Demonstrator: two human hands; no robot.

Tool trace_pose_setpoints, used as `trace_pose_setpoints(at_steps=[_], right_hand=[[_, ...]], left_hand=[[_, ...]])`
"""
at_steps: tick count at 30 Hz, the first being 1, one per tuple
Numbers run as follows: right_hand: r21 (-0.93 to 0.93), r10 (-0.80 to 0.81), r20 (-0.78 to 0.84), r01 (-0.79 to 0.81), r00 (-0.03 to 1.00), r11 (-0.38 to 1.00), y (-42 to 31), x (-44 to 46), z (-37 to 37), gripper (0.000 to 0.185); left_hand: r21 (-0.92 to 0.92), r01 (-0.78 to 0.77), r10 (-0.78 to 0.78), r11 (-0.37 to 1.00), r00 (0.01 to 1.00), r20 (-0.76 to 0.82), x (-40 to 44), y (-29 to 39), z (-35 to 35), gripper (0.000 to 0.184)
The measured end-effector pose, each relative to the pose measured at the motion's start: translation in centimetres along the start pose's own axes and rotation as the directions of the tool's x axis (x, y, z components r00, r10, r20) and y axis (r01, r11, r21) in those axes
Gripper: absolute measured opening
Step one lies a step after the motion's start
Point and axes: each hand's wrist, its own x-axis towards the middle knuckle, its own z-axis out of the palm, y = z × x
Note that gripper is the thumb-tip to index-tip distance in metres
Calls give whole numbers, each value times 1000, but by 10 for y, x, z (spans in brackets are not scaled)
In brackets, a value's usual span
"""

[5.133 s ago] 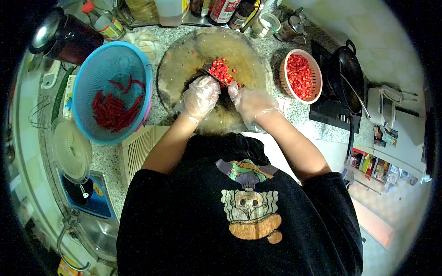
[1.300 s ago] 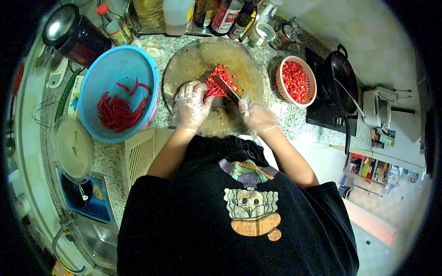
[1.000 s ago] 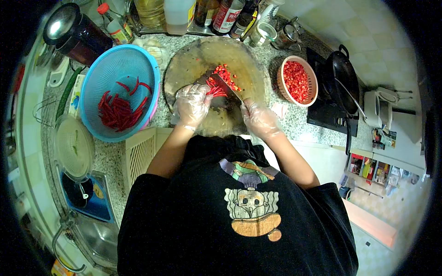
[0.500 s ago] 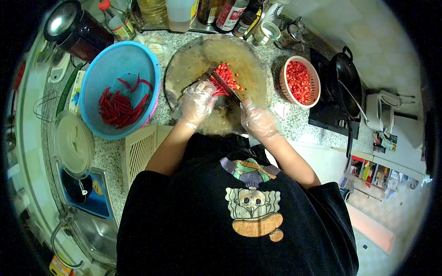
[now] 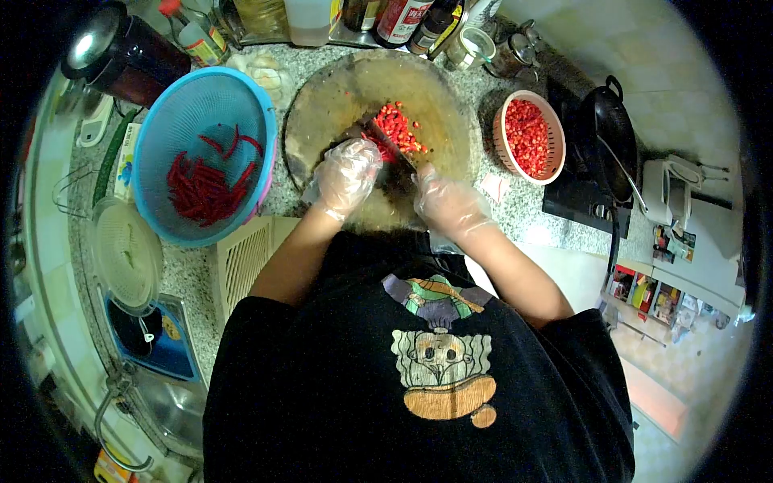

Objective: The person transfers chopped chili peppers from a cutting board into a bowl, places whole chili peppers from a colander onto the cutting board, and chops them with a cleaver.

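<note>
On the round wooden chopping board [image 5: 435, 88] lies a pile of chopped red chilies [image 5: 394, 126]. My right hand [image 5: 451, 201], in a clear plastic glove, is closed round the handle of a knife [image 5: 390, 147], whose blade slants up and left beside the pile. My left hand [image 5: 348, 177], gloved too, is closed over red chilies left of the blade; only a little red shows at its fingertips. Whole red chilies [image 5: 205, 189] lie in the blue basket [image 5: 153, 121] to the left. A pink basket [image 5: 557, 153] on the right holds cut chilies [image 5: 527, 137].
Bottles [image 5: 403, 20] and jars line the back of the counter. At the right, a black wok [image 5: 608, 145] sits on the stove. A dark lidded canister [image 5: 129, 56] stands at the back left, above a cucumber [image 5: 113, 157]. The sink [image 5: 173, 406] is at the lower left.
Less of the chilies beside my left hand shows than before, and the cut pile looks larger. The knife and both hands have shifted slightly; my left hand now sits closer to the blade.
</note>
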Motion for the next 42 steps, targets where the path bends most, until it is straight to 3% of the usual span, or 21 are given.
trace_pose_setpoints(at_steps=[1,4,5,8,13,22,30,37,39,42], right_hand=[[-14,46,74,-45,996,999,-5,4,-7,19],[-26,14,32,-13,999,1000,3,23,15,20],[-63,-46,-88,40,995,997,10,29,36,17],[-53,-93,-237,82,967,995,10,23,47,15],[46,-64,-276,79,959,996,15,13,33,18],[-34,-86,-295,80,952,996,10,2,37,15],[-4,-32,-96,32,995,999,5,14,29,15],[-92,12,-7,-13,1000,996,-5,28,29,17],[-67,17,-72,-22,997,998,-3,27,38,18],[23,-12,-173,16,985,1000,7,22,43,21]], left_hand=[[-14,22,-22,1000,1000,9,-2,-1,1,4],[-14,-3,3,1000,1000,-4,-3,-6,7,7],[-16,-9,9,1000,1000,10,-2,-5,6,9],[48,-3,0,999,999,45,-2,-2,2,13],[51,-51,54,997,997,-52,-2,3,-1,17],[104,-46,52,994,997,-57,-9,0,4,19],[22,-18,19,1000,999,-35,-4,0,2,6],[2,18,-19,1000,997,77,-7,-9,7,11],[54,-38,33,998,996,82,-4,-10,7,10],[45,-87,88,995,995,-34,-4,-4,4,12]])
